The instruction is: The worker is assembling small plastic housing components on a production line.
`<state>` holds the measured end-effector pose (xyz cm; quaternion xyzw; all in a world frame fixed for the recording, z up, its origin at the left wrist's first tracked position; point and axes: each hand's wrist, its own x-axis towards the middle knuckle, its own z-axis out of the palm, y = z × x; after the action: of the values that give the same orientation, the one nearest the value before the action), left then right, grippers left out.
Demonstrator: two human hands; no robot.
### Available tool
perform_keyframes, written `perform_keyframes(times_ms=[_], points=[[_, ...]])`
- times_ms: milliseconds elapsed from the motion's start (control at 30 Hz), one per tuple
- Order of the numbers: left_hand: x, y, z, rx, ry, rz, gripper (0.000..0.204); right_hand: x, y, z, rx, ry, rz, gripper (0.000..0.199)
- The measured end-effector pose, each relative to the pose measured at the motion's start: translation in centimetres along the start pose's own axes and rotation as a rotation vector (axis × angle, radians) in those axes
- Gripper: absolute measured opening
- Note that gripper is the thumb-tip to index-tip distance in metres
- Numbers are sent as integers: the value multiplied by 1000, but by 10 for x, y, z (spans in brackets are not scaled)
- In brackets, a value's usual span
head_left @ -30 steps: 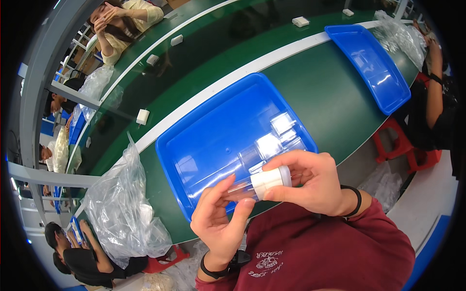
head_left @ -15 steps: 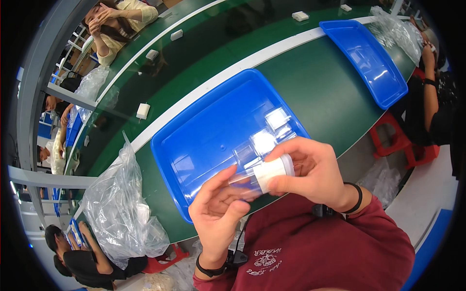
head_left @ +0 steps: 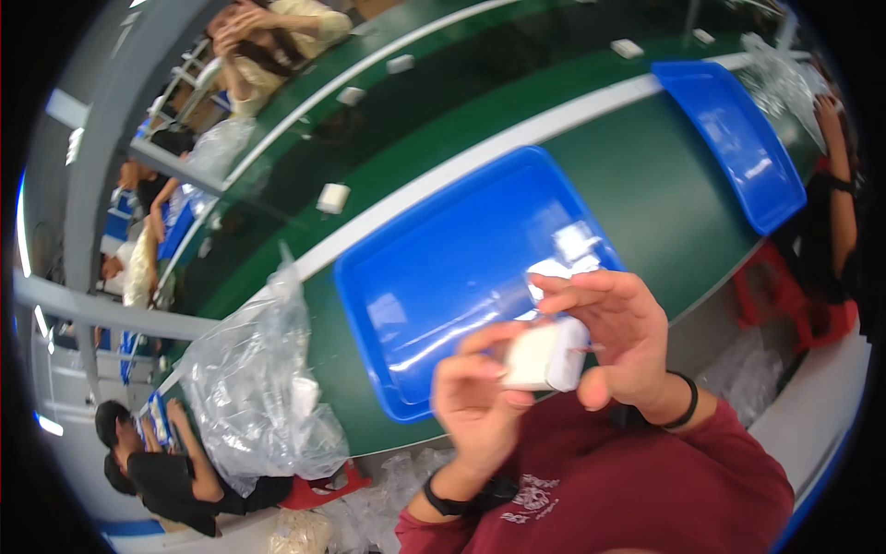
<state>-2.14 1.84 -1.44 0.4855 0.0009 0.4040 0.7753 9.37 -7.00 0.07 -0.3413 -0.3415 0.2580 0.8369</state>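
Observation:
Both of my hands hold one small white box [head_left: 540,355] wrapped in clear plastic, close to my chest. My left hand [head_left: 475,397] grips its left end with thumb and fingers. My right hand [head_left: 618,337] wraps the right end from above. Just beyond the hands lies a large blue tray [head_left: 443,268] on the green table [head_left: 646,194], with small clear-wrapped white pieces [head_left: 572,249] at its right side.
A clear plastic bag [head_left: 258,388] bulges at the table's left edge. A second blue tray [head_left: 729,138] lies at the right, beside another person's arm [head_left: 835,175]. Small white boxes [head_left: 332,197] ride the dark belt beyond. Other people sit at the far left.
My hands have drawn the white box closer to my body and lower in view. The left hand has closed onto its end; the view has shifted.

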Motion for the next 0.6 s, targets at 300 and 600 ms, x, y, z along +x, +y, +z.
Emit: perform_keyframes(times_ms=[300, 600], points=[[10, 17, -2, 483, 65, 11, 34, 0, -27, -19, -959, -233, -37, 43], [4, 9, 21, 169, 81, -214, 35, 0, -2, -10, 87, -36, -316, 43]])
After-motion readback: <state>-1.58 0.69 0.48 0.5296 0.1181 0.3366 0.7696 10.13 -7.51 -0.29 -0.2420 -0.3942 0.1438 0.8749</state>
